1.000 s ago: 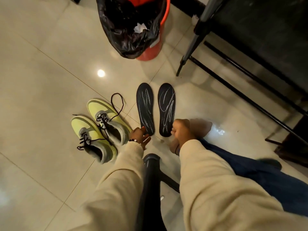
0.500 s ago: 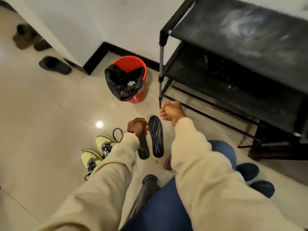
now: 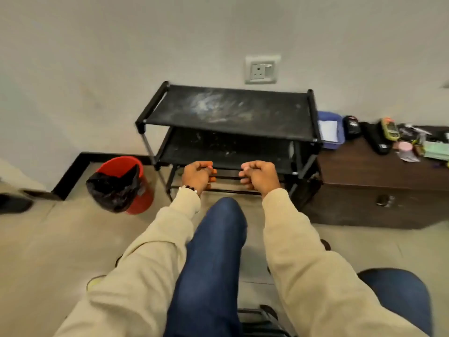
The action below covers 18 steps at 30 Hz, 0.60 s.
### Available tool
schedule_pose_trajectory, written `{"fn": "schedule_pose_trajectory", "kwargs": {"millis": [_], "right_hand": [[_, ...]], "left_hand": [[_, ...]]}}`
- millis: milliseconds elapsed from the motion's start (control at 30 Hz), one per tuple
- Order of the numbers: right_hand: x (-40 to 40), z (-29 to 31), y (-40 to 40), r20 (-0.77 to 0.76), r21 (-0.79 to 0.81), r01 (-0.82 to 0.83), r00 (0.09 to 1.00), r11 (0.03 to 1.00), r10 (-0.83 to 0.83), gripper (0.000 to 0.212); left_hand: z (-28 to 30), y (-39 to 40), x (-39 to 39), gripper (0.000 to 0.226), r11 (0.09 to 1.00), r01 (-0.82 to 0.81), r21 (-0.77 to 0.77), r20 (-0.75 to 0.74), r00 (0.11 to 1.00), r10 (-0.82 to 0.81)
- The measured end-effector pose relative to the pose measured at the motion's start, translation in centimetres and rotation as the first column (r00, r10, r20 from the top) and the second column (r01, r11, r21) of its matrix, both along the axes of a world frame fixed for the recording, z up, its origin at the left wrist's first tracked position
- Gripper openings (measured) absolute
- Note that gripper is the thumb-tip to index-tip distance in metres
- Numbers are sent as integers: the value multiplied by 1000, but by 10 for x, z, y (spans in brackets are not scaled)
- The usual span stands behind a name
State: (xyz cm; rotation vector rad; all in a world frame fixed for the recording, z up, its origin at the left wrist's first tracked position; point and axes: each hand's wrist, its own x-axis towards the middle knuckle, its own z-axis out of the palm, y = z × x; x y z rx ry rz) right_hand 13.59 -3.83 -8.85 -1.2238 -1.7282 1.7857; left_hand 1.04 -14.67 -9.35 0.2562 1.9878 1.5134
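left hand [image 3: 197, 175]: hovering in front of the shoe rack's [image 3: 226, 110] lower shelf, fingers curling inward, gripping nothing visible; wearing a bead bracelet [image 3: 188, 188] at the wrist.
right hand [image 3: 259, 175]: hovering level with the left hand, just apart from it, fingers curling into a loose fist, holding nothing visible.
shoe rack: black, standing against the wall directly beyond both hands, showing pale dusty smears on its shelves.
red bucket [image 3: 142, 201]: sitting on the floor left of the shoe rack, wearing a black bin liner.
wooden chest [image 3: 364, 181]: standing right of the shoe rack, carrying small clutter.
wall socket [image 3: 261, 70]: sitting above the shoe rack.
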Motion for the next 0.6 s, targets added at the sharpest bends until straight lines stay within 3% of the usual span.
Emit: {"fn": "schedule_pose_trajectory", "kwargs": {"millis": [167, 367, 500, 600], "right_hand": [[78, 7, 29, -32, 44, 206, 978, 978, -204, 18], [144, 9, 63, -39, 93, 398, 917, 913, -396, 16], [166, 4, 102, 12, 116, 438, 897, 892, -442, 17], [174, -3, 144, 32, 146, 456, 885, 878, -465, 16]], "left_hand": [[10, 53, 55, 19, 974, 228, 14, -177, 959, -222], [20, 116, 110, 22, 876, 481, 31, -347, 827, -442], [19, 158, 136, 19, 800, 599, -35, -423, 716, -555], [13, 194, 158, 26, 714, 687, -135, -492, 578, -650]]}}
